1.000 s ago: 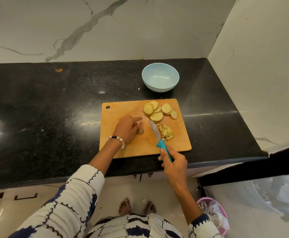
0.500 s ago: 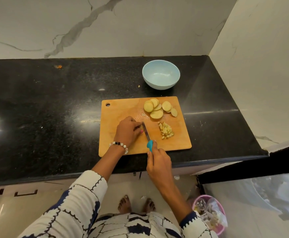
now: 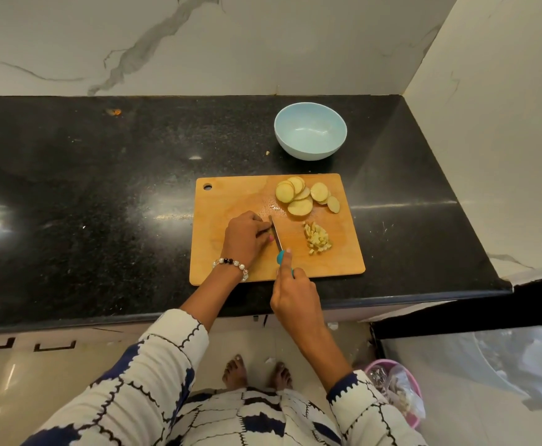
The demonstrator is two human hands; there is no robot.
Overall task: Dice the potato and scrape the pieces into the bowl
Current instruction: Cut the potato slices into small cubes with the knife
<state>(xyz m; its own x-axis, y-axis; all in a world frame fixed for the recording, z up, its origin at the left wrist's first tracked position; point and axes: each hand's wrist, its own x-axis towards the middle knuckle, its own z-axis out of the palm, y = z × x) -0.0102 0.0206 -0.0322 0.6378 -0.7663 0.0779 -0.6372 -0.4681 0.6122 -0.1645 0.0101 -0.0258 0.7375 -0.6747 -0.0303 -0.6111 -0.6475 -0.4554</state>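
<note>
Black speckled granite forms the countertop [image 3: 102,188], with white marbled walls behind it and on the right. On it lies a wooden cutting board [image 3: 231,194], with its hanging hole at the 10 o'clock corner. Over the board's left half the left hand [image 3: 245,238], wearing a beaded bracelet [image 3: 231,264], is curled with the fingertips pressing down; what it holds is hidden under the fingers. Just beside these fingers stands the blade of a knife [image 3: 275,232], pointing to 12 o'clock, and the right hand [image 3: 292,292] grips its teal handle, with the index finger stretched along the top. At 1 o'clock on the board lie round potato slices [image 3: 302,196], overlapping each other. At 3 o'clock from the blade is a small heap of diced potato [image 3: 317,238]. Beyond the board, at 12 o'clock, stands a light blue bowl [image 3: 310,135], apart from the board.
</note>
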